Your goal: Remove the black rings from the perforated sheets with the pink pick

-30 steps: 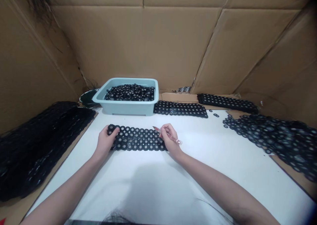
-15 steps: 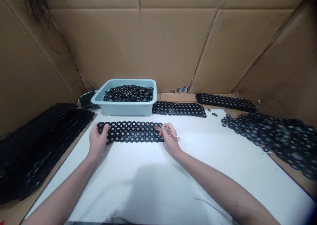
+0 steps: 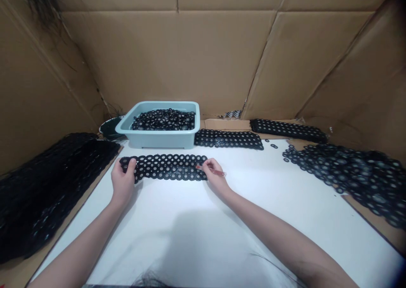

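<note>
Behind the work area, a pale blue plastic tub [image 3: 157, 141] holds a heap of loose black rings [image 3: 163, 121]. On the white table [image 3: 196, 233], the left hand [image 3: 123, 183] presses a black ring strip [image 3: 168, 168] at one end; the right hand [image 3: 215, 174] pinches a pink tool [image 3: 218, 173] beside the other end.

Bright, pretty flat light that seems to come from above, and the white table top [image 3: 253, 220] is nearly blown out, with a big soft shadow [image 3: 190, 245] near the bottom. Cardboard walls [image 3: 158, 59] bow at the edges, stray hair [image 3: 149, 278] is blurry, and the black perforated strip [image 3: 165, 168] looks slightly soft.
</note>
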The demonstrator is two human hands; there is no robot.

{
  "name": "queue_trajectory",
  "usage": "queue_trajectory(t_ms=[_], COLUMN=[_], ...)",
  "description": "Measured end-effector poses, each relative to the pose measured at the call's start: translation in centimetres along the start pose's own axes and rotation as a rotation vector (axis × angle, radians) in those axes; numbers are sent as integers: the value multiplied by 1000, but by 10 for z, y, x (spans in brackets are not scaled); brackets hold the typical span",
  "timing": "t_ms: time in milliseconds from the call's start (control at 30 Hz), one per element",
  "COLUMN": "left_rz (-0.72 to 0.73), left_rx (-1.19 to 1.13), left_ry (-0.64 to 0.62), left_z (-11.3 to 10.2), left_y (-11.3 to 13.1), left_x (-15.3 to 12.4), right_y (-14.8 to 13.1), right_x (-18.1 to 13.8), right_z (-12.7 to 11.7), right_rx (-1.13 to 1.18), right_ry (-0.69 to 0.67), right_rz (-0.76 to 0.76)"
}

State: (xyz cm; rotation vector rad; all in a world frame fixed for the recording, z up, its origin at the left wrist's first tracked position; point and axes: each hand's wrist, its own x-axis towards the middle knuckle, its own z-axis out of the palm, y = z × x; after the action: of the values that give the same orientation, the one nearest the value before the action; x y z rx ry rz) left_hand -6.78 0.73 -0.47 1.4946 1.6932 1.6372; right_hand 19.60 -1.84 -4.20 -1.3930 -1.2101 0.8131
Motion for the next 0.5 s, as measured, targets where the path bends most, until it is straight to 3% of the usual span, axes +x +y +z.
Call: queue_trajectory(t_ms=[100, 200, 500], left_rz=[10, 14, 8], left_rx=[6, 19, 10], left_ry=[-7, -5, 40], left_z=[-1, -1, -2], left_y=[2, 2, -1], left_x=[-1, -1, 4], right_y=[2, 7, 7], right_x=[4, 12, 29], right_z=[-3, -8, -22], right_rx=[-99, -109, 109], right_ry=[41, -20, -183], right_rz=[-32, -39, 84])
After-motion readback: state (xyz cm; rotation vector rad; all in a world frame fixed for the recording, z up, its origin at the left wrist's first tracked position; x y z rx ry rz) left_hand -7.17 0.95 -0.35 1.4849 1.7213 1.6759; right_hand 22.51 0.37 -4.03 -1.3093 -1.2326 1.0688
